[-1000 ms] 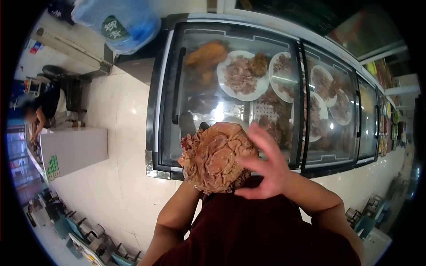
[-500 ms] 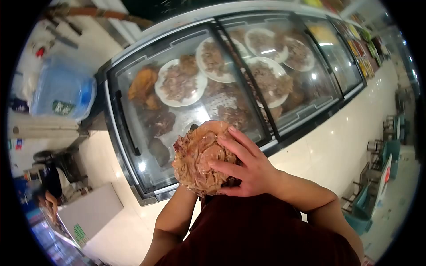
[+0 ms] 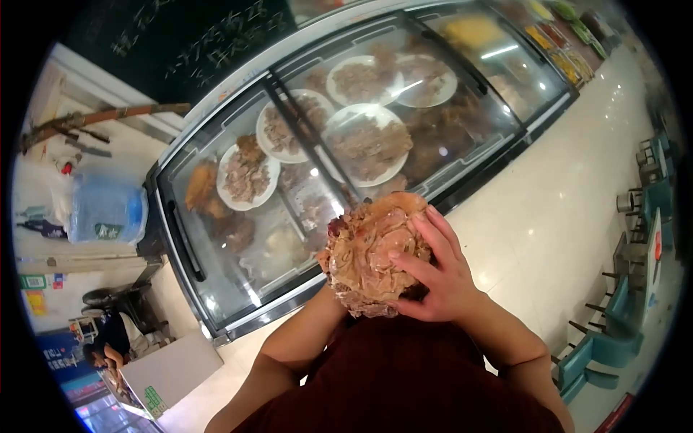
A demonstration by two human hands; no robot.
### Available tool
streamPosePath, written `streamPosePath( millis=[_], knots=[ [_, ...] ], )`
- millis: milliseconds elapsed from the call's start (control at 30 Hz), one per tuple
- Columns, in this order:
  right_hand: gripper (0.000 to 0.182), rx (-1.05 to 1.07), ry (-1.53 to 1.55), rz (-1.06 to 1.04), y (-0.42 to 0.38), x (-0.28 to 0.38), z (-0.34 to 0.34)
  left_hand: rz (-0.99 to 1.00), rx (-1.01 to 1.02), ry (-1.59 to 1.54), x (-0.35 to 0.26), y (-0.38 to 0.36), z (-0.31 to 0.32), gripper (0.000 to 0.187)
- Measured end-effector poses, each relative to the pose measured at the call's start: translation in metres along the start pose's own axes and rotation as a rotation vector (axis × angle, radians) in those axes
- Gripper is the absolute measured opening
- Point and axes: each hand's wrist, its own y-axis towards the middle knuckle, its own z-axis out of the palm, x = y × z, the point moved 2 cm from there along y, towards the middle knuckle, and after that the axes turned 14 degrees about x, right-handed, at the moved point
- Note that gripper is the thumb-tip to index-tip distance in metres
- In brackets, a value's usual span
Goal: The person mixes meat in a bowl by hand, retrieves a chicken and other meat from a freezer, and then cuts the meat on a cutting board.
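Note:
A large lump of cooked meat (image 3: 372, 252), brown and folded with a dark red patch at its upper left, is held up in front of my dark red top. My right hand (image 3: 440, 270) grips its right side, fingers bent over the front face. My left forearm (image 3: 307, 328) runs up beneath the meat. The left hand itself is hidden behind the lump, so its fingers do not show. Just beyond the meat stands a glass-topped display case (image 3: 216, 325), apart from my hands as far as I can see.
Inside the case lie several white plates (image 3: 273, 184) of sliced meat and loose pieces. A blue water jug (image 3: 108, 209) stands at left. A person (image 3: 115, 339) sits by a white counter (image 3: 177, 372) at lower left. Teal chairs (image 3: 621, 310) line the right side.
The view has turned, so the case sits further left and more of the blackboard shows. The meat and my right hand have shifted right in view; the right hand's grip looks the same.

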Motion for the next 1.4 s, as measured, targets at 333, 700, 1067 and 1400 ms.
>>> streamPosePath(
  millis=[333, 700, 1067, 1400],
  knots=[
    [0.065, 0.052, -0.046, 0.047, -0.048, -0.051, -0.077, 0.110, 0.011, -0.336, 0.082, 0.085, 0.000, 0.067],
    [0.065, 0.126, 0.002, -0.020, 0.018, -0.073, -0.076, 0.161, -0.054, -0.244, 0.022, 0.098, -0.011, 0.072],
    [0.068, 0.221, 0.042, -0.168, 0.076, -0.106, -0.075, 0.297, -0.109, -0.112, -0.018, 0.113, -0.018, 0.065],
    [0.049, -0.163, 0.474, 0.459, 0.104, -0.325, -0.100, 0.451, -0.364, -0.177, -0.005, 0.112, -0.056, 0.055]
  ],
)
